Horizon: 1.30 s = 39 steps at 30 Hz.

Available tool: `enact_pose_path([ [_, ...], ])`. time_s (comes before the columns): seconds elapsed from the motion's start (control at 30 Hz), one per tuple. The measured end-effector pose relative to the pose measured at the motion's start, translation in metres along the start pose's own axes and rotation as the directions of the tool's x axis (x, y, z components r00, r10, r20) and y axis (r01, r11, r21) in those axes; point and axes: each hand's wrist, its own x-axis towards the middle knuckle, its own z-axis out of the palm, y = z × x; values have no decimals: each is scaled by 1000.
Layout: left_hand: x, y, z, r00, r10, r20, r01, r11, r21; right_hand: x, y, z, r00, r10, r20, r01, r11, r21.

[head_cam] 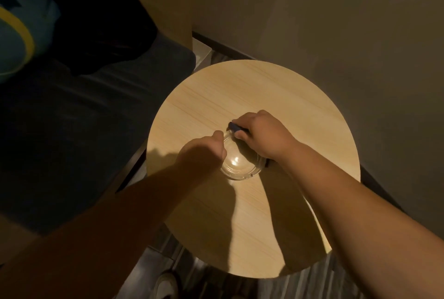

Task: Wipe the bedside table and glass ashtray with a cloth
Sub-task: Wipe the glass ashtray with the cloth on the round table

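Observation:
A round, light wooden bedside table (pixel 252 87) fills the middle of the view. On it stands a clear glass ashtray (pixel 240 164). My left hand (pixel 204 152) grips the ashtray's left rim. My right hand (pixel 262 135) is closed on a dark blue cloth (pixel 234 127) and presses it on the ashtray's far right rim. Most of the cloth is hidden under that hand; a dark bit shows at the ashtray's right side.
A dark blue bed or seat (pixel 84 118) lies to the left, with dark bedding and a teal-and-yellow cushion (pixel 16 34) on it. A beige wall (pixel 336 22) runs behind and to the right. Grey floor and a light shoe (pixel 165 284) show below the table.

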Motion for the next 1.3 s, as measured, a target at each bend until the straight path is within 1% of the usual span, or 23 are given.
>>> enact_pose_path([
  [0.03, 3, -2, -2, 1000, 21, -14, -21, 999, -30, 1, 0, -2, 1000, -23, 17, 23, 1000, -8],
  [0.1, 6, -7, -6, 1000, 30, -3, -30, 975, -219, -2, 1, -4, 997, -65, 36, 66, 998, -17],
  [0.13, 8, -9, -5, 999, 44, 32, -32, 952, -305, -3, 2, -4, 996, -80, 40, 81, 997, -21],
  [0.17, 11, -10, -2, 995, 58, 84, -25, 937, -349, -4, 2, -5, 995, -93, 43, 94, 995, -26],
  [0.27, 16, -14, 7, 975, 23, 221, 58, 934, -353, -5, 2, -4, 994, -98, 40, 100, 994, -33],
  [0.33, 19, -13, 5, 963, 1, 270, 102, 925, -365, -11, 2, -1, 999, -39, -17, 40, 998, 56],
  [0.4, 21, -12, 0, 941, -20, 338, 148, 922, -358, -21, 2, 3, 993, 82, -88, -59, 970, 236],
  [0.43, 22, -12, -1, 931, -36, 363, 174, 918, -355, -27, 3, 5, 982, 155, -112, -110, 935, 336],
  [0.53, 19, -18, -2, 919, -66, 389, 215, 911, -352, -48, 11, 7, 922, 367, -127, -241, 798, 552],
  [0.63, 12, -27, -3, 920, -106, 378, 251, 900, -357, -73, 20, 5, 869, 482, -113, -282, 668, 688],
  [0.7, 7, -29, -5, 916, -123, 382, 275, 886, -373, -91, 19, 2, 838, 544, -44, -281, 500, 819],
  [0.77, 4, -31, -11, 900, -157, 406, 329, 857, -397, -106, 16, -1, 828, 559, 44, -269, 326, 906],
  [0.83, 4, -30, -24, 898, -205, 389, 366, 840, -401, -119, 14, -5, 832, 542, 118, -237, 156, 959],
  [0.87, 4, -27, -33, 919, -194, 344, 335, 844, -419, -125, 12, -8, 836, 529, 147, -225, 84, 971],
  [0.9, 4, -22, -43, 946, -161, 281, 283, 834, -474, -129, 10, -11, 843, 510, 170, -221, 40, 975],
  [0.93, 4, -13, -57, 970, -112, 218, 219, 795, -565, -134, 7, -14, 851, 492, 185, -221, 14, 975],
  [0.97, 5, -3, -72, 983, -56, 173, 159, 731, -664, -138, 4, -18, 859, 472, 196, -223, 0, 975],
  [1.03, 8, 18, -101, 987, 73, 142, 71, 595, -801, -148, -3, -27, 882, 428, 199, -213, -16, 977],
  [1.1, 13, 37, -123, 970, 195, 146, 27, 506, -862, -157, -7, -35, 903, 382, 196, -205, -19, 979],
  [1.13, 17, 43, -132, 959, 240, 151, 18, 479, -877, -162, -8, -40, 909, 368, 196, -206, -14, 978],
  [1.17, 21, 48, -139, 949, 274, 153, 5, 473, -881, -167, -9, -45, 910, 366, 196, -209, -2, 978],
  [1.23, 27, 55, -148, 937, 321, 140, -47, 511, -859, -178, -8, -51, 908, 372, 195, -226, 41, 973],
  [1.3, 28, 62, -153, 933, 336, 130, -72, 526, -847, -192, -6, -57, 908, 365, 206, -254, 87, 963],
])
